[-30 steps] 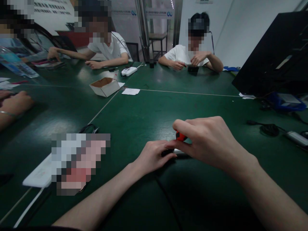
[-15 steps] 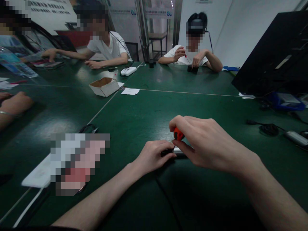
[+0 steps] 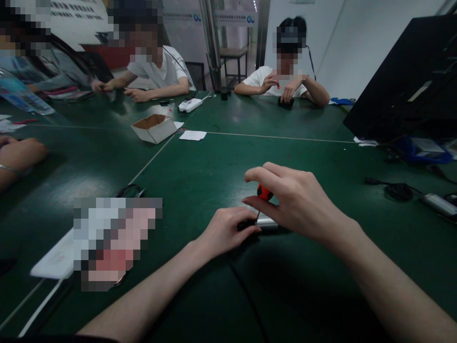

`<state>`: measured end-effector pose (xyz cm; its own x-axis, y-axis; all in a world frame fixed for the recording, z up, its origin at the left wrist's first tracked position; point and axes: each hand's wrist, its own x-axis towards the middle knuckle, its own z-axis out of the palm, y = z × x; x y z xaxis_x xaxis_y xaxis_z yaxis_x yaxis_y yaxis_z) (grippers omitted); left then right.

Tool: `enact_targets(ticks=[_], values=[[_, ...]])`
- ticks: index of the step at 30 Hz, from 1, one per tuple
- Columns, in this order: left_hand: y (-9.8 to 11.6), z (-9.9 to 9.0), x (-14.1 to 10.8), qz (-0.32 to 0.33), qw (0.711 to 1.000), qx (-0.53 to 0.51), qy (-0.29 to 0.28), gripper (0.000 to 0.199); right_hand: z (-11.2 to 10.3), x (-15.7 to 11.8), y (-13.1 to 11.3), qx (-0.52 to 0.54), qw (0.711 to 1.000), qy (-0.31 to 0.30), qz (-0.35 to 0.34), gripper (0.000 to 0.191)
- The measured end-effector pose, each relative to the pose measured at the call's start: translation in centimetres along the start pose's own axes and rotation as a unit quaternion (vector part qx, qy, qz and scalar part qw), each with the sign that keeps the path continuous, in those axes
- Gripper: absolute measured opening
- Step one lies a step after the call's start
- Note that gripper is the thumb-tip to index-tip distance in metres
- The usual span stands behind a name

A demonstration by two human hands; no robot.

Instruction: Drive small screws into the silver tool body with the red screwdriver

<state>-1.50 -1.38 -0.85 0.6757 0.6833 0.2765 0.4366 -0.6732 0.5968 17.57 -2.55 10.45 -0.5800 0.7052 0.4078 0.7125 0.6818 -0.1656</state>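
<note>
My left hand (image 3: 228, 231) is closed on the dark end of a silver cylindrical device (image 3: 267, 224) lying on the green table (image 3: 200, 176). Over the device stands a screwdriver with an orange and black handle (image 3: 264, 192), its thin shaft reaching down to the device beside my left fingertips. My right hand (image 3: 293, 200) is around that handle from the right, the index finger and thumb spread apart at its left side. The other right fingers and their contact with the handle are partly hidden. A black cable (image 3: 246, 290) runs toward the front edge.
An open cardboard box (image 3: 155, 129) and a white card (image 3: 193, 135) lie farther back. At left are a power strip (image 3: 53, 257) and a pixelated item. A monitor (image 3: 407, 81) and coiled cable (image 3: 399, 192) are at right. Several people sit around the table.
My right hand has shifted slightly up and left, with its index finger and thumb opening wider around the handle. More of the silver device shows. My left hand has stayed put.
</note>
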Motion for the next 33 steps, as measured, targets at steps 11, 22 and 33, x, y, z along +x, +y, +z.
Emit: enact_targets(ticks=[11, 22, 33], values=[[-0.1, -0.9, 0.7, -0.031, 0.998, -0.014, -0.054, 0.035, 0.6, 0.4, 2.0, 0.233, 0.971, 0.032, 0.045, 0.035], [-0.8, -0.4, 1.9, 0.009, 1.0, 0.006, -0.022, 0.027, 0.9, 0.7, 3.9, 0.263, 0.962, 0.044, 0.049, 0.038], [-0.4, -1.3, 4.1, 0.029, 0.994, 0.034, -0.095, 0.026, 1.9, 0.6, 4.7, 0.251, 0.961, 0.075, 0.091, 0.037]])
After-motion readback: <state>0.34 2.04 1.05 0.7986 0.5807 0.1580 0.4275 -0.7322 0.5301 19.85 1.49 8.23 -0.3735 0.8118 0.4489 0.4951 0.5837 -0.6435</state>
